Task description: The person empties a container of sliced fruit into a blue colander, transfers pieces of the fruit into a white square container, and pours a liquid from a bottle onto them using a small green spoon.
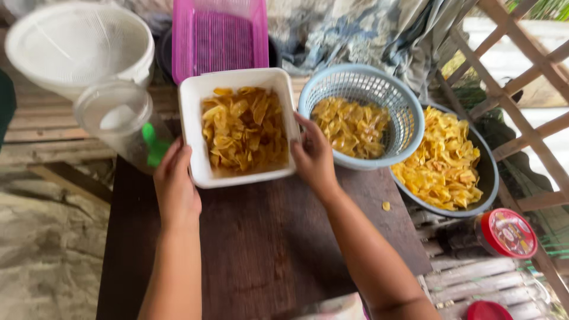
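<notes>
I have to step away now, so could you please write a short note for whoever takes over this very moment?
Left hand: open, flat against the left side of the white square tub.
Right hand: open, fingers on the tub's right side, no closed grip.
The tub stands on the dark wooden table, holding a shallow layer of yellow chips.
Beside it, the blue round basket holds more chips; the dark basin to its right holds the largest pile.
One stray chip lies on the table.
Done: some chips are in the tub. Left: chips remain in basket and basin.
</notes>
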